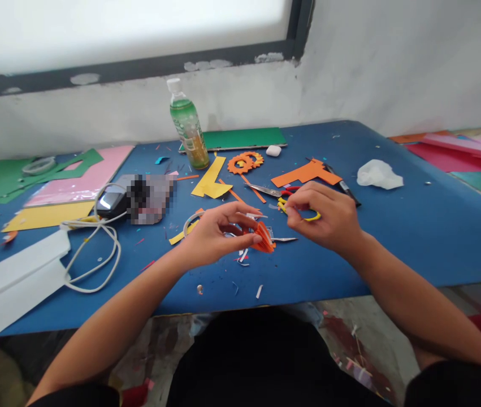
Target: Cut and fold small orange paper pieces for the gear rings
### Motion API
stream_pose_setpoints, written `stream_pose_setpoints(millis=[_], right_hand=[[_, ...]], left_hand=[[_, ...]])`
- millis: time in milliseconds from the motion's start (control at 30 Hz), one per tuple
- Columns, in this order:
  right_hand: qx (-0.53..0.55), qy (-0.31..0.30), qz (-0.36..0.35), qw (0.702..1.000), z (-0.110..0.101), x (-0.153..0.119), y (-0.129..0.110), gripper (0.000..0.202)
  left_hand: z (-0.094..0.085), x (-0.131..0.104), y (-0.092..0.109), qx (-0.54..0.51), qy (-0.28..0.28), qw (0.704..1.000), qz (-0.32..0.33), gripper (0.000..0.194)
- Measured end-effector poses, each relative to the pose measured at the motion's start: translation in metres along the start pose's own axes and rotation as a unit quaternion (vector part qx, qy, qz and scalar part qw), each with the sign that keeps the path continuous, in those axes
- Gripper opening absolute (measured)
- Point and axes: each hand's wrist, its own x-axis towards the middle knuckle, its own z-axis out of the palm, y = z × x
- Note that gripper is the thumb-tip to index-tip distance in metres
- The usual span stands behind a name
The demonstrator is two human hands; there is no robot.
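a bottle (189,131) is standing upright at the back of the blue table (397,243), beside a green board (248,138). orange toothed rings (232,165), a yellow paper piece (211,181) and scissors (264,190) are lying just beyond the hands, and a white cable (117,251) is looping well to the left. the left hand (219,229) is hanging low over the table, thumb and fingers pinching a folded orange paper piece (264,238), which is sitting between the two hands. the right hand (325,216) is curling, thumb and fingertips meeting beside a yellow handle (315,217); whether they are holding anything i cannot tell. the front edge (265,306) is running close to the person's torso (274,362), and rightward the table is stretching past a crumpled white tissue (379,174)
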Motion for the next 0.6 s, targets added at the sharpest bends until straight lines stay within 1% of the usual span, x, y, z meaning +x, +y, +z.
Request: stream_pose_setpoints(millis=[67, 167, 200, 267, 300, 400, 467, 533, 600], right_hand=[[-0.037, -0.023, 0.064, 0.997, 0.001, 0.000, 0.009, 0.010], [-0.085, -0.117, 0.161, 0.976, 0.005, -0.002, 0.027, 0.017], [-0.095, -0.137, 0.191, 0.967, 0.007, -0.004, 0.033, 0.016], [-0.080, -0.168, 0.220, 0.957, 0.011, -0.006, 0.043, 0.008], [-0.068, -0.184, 0.231, 0.953, 0.012, -0.007, 0.047, 0.013], [-0.032, -0.241, 0.254, 0.936, 0.012, -0.008, 0.048, 0.015], [-0.007, -0.287, 0.247, 0.926, 0.012, -0.007, 0.045, 0.015], [0.041, -0.357, 0.217, 0.908, 0.012, -0.006, 0.039, 0.017], [0.101, -0.442, 0.182, 0.872, 0.015, -0.005, 0.034, 0.022]], left_hand=[[-0.002, 0.001, -0.001, 0.014, 0.017, 1.000, -0.004, 0.037], [-0.006, 0.004, -0.003, 0.035, 0.048, 0.998, 0.011, 0.038], [-0.007, 0.005, -0.004, 0.034, 0.056, 0.998, 0.020, 0.038], [-0.010, 0.007, -0.006, 0.017, 0.061, 0.997, 0.037, 0.037], [-0.011, 0.008, -0.006, 0.008, 0.063, 0.997, 0.041, 0.037], [-0.013, 0.010, -0.007, -0.003, 0.082, 0.996, 0.047, 0.036], [-0.013, 0.012, -0.007, -0.011, 0.097, 0.994, 0.049, 0.033], [-0.013, 0.012, -0.007, -0.023, 0.108, 0.993, 0.052, 0.029], [-0.014, 0.013, -0.007, -0.031, 0.110, 0.992, 0.054, 0.029]])
